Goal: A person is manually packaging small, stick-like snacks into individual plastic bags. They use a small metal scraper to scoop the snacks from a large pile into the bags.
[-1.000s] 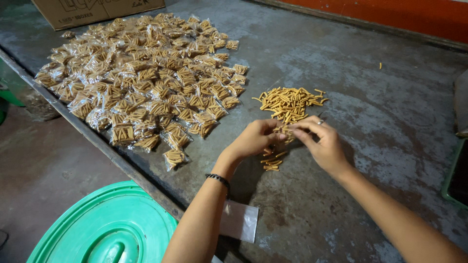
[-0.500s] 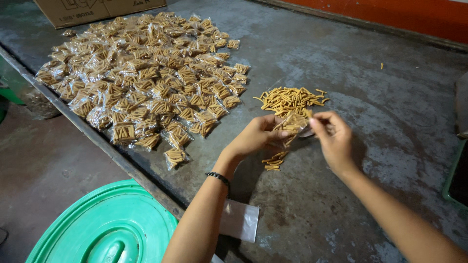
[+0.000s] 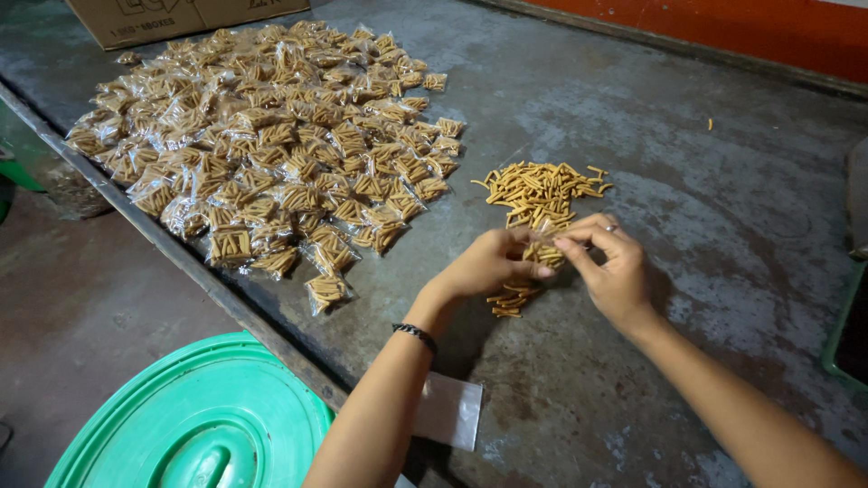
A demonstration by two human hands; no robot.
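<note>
Left hand and right hand both pinch small bunch of yellow-brown snack sticks just above grey metal bench, beside loose stick pile. Keep sticks parallel, ends level, grip light; brittle.

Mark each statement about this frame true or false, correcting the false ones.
1. Both hands, left hand and right hand, meet over loose yellow snack sticks. True.
2. The filled clear packets lie to the right of the loose sticks. False: they lie to the left.
3. A green lid sits below the table edge. True.
4. The cardboard box stands beside the green lid. False: it stands at the table's far end.
</note>
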